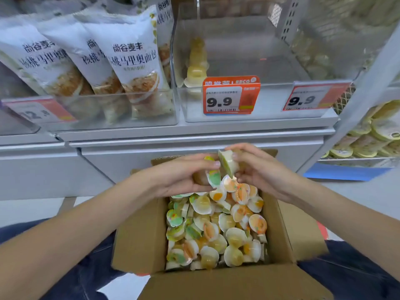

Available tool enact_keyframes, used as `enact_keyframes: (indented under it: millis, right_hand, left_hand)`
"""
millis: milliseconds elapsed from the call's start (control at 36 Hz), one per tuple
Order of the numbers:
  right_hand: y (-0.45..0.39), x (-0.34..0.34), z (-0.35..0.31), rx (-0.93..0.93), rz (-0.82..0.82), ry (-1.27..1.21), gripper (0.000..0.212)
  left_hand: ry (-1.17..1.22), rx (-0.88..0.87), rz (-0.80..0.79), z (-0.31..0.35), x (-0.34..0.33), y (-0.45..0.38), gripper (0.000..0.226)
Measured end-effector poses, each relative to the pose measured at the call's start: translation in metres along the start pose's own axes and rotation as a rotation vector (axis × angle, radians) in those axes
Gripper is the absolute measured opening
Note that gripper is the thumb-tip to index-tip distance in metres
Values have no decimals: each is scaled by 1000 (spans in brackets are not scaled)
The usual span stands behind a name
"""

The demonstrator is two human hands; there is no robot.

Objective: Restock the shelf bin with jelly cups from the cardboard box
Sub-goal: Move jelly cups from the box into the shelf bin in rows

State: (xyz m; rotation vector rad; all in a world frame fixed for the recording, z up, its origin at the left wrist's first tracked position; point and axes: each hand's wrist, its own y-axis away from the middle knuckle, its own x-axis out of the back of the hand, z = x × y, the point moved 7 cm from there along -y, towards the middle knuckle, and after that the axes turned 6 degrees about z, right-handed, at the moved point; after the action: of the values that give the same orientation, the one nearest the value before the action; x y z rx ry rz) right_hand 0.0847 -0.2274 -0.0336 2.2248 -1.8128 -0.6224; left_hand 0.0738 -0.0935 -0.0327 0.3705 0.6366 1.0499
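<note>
Jelly cups point(216, 230) fill the cardboard box point(140, 234) below both hands. The left hand point(179, 176) curls around cups point(213, 177) at its fingertips; the right hand point(257, 169) pinches one cup point(227, 162) between thumb and fingers. A firm, gathered hold should precede lifting to the clear shelf bin point(238, 61) above. How many cups the left palm hides cannot be told; the bin's far contents blur.

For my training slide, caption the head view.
Both hands, left and right, lift jelly cups from cardboard box toward clear bin.
</note>
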Motion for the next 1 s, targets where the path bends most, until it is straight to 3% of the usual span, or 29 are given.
enact_keyframes:
  millis: [56, 111, 167, 278, 389, 556, 694, 833, 1000]
  right_hand:
    - [10, -9, -30, 112, -53, 92, 24]
    - [21, -17, -52, 214, -95, 154, 28]
    - [29, -23, -66, 268, -134, 169, 34]
    - [30, -22, -74, 307, -96, 219, 45]
    - [24, -17, -75, 299, -39, 292, 50]
    - [16, -16, -68, 206, -52, 299, 42]
    - [9, -16, -66, 209, -18, 293, 48]
    - [10, -24, -66, 104, -150, 188, 49]
    - [10, -30, -59, 26, -166, 79, 48]
  left_hand:
    - [-315, -211, 5, 23, -6, 17, 64]
    - [-532, -398, 185, 41, -6, 28, 81]
    - [-551, -542, 326, 53, -6, 35, 82]
    - [-612, -704, 446, 66, -14, 40, 82]
    - [-606, -752, 489, 68, -14, 39, 83]
    - [-764, -785, 609, 69, -12, 38, 83]
    - [-723, -812, 634, 71, -12, 43, 74]
    - [-718, -829, 636, 70, -10, 42, 67]
    - [-780, -855, 636, 65, -13, 42, 72]
